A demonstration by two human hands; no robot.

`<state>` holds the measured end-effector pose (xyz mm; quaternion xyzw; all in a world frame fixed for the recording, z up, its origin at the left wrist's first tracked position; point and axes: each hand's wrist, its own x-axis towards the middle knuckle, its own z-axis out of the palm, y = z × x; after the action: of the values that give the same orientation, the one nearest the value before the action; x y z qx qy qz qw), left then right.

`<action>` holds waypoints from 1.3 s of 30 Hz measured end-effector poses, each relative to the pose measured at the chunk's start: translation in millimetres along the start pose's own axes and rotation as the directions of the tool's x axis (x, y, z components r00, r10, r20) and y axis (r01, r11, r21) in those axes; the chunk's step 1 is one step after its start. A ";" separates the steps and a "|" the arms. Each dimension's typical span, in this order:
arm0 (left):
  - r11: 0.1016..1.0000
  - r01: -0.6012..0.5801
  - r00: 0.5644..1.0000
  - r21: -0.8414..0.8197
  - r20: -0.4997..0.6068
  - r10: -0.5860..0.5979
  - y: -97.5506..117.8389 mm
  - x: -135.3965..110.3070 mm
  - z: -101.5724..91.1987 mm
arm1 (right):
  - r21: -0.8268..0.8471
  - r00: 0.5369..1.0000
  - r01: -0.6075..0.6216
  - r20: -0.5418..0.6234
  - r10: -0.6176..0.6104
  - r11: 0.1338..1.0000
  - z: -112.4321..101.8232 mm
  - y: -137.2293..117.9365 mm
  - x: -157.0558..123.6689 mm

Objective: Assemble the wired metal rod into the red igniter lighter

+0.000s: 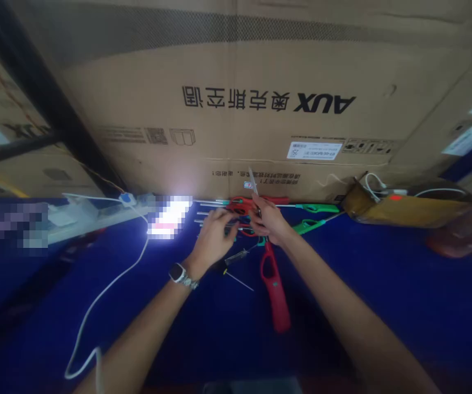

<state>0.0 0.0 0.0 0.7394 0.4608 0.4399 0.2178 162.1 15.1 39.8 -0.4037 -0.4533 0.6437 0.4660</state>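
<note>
My right hand (269, 220) is closed around a tool with a thin silvery blade (253, 179) that points up and away; its handle is mostly hidden by the fingers. Beside it my left hand (216, 234), with a watch on the wrist, hovers over or touches several metal lighter rods, thumb and fingers apart. A red long-neck lighter (277, 298) lies below my right hand, grip toward me. Two green lighters, one farther (320, 208) and one nearer (306, 226), rest to the right. More red handles (275, 200) are bunched behind my hands.
A thin screwdriver (239, 280) and a small clear tube (236, 257) lie on the blue cloth (211, 339). A glowing phone screen (172, 216) stands at left by a white cable (110, 284) and power strip (96, 219). A big cardboard box (236, 120) forms the back; a brown package (408, 210) is at right.
</note>
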 end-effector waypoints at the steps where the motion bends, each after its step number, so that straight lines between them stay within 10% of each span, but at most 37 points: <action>1: 0.995 0.020 0.999 -0.093 0.037 -0.017 5.3 -2.7 -0.9 | 0.016 1.000 0.014 -0.022 -0.014 1.000 3.9 -4.0 5.9; 7: 0.815 0.300 0.893 -0.496 0.446 -0.057 26.2 -17.1 4.2 | 0.105 0.981 0.152 -0.141 -0.137 0.983 27.4 -26.8 31.2; 18: 0.380 0.410 0.905 -0.829 0.318 -0.284 25.8 -13.1 13.5 | -0.265 0.984 0.177 0.062 -0.166 0.948 13.2 1.6 3.1; 28: 0.504 0.220 0.935 -0.835 0.033 -0.353 29.5 -6.6 26.2 | -0.339 0.959 0.259 0.199 -0.201 0.904 -9.9 37.9 -59.4; 33: 0.714 0.081 0.961 -0.696 -0.135 -0.241 15.3 -6.6 23.3 | -0.292 0.962 0.127 0.267 -0.047 0.948 -10.3 43.4 -57.9; 39: 0.888 0.220 0.971 -0.403 0.000 -0.240 9.3 -10.5 0.3 | -0.621 0.959 0.281 0.164 -0.229 0.731 -28.2 43.9 -63.5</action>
<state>2.9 -13.6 1.9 0.6081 0.4506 0.5142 0.4035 193.6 -47.2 -3.7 -0.4468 -0.7134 0.3958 0.3671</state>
